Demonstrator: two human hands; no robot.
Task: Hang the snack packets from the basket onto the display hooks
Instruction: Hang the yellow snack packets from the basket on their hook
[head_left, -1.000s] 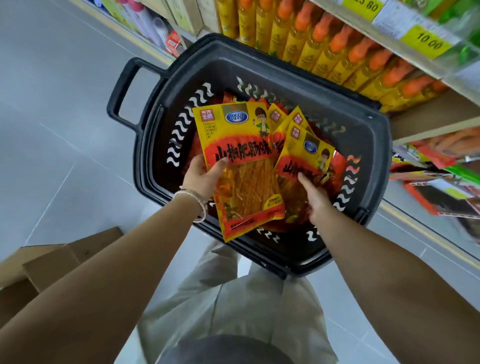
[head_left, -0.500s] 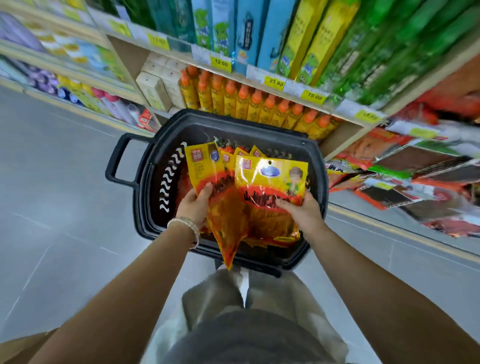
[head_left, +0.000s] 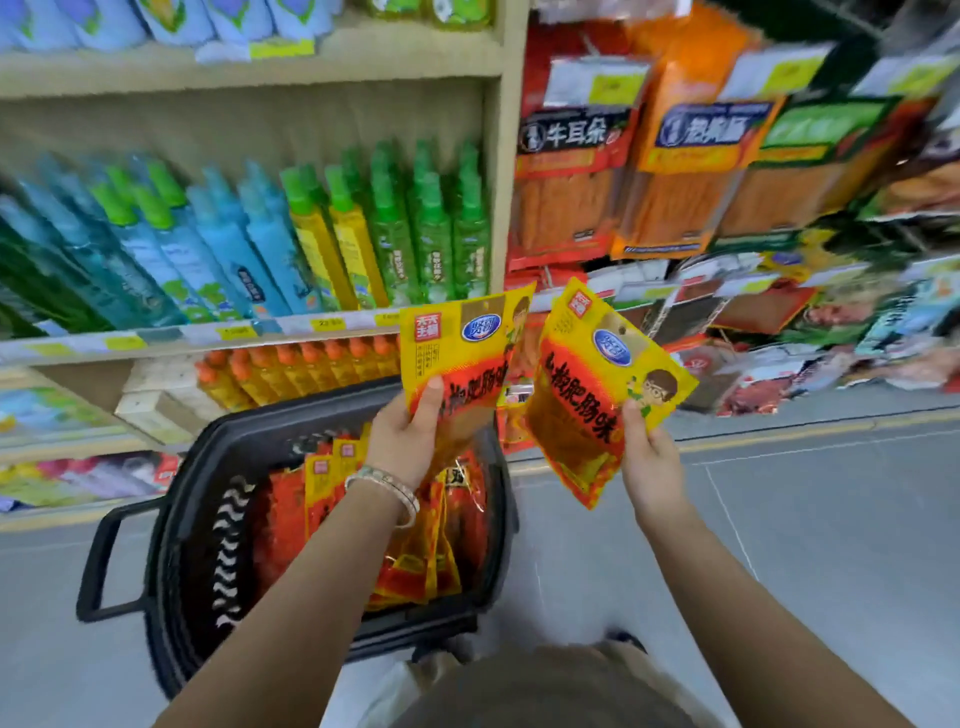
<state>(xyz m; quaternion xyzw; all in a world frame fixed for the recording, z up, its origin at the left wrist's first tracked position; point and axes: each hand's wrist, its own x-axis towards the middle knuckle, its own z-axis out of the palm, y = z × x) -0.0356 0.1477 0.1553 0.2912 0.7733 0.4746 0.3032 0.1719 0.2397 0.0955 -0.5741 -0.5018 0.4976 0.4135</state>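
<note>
My left hand (head_left: 402, 436) grips a yellow and red snack packet (head_left: 460, 345) by its lower left edge, raised above the black basket (head_left: 176, 540). My right hand (head_left: 649, 457) holds a second, tilted yellow and red packet (head_left: 597, 384) by its right side. Both packets are lifted in front of the shelf. Several more red and yellow packets (head_left: 410, 540) lie inside the basket below my left wrist. Hanging snack packets (head_left: 571, 156) fill the display at upper right; the hooks themselves are hidden or blurred.
A wooden shelf (head_left: 249, 73) on the left carries blue, green and yellow bottles (head_left: 311, 234), with orange-capped bottles (head_left: 291, 364) below. The basket's handle (head_left: 104, 561) sticks out left. Grey floor (head_left: 805, 519) lies to the right. My knees (head_left: 545, 686) are at the bottom.
Both hands have lifted their packets out of the basket and moved them apart. The view has tilted up toward the shelves and hanging display.
</note>
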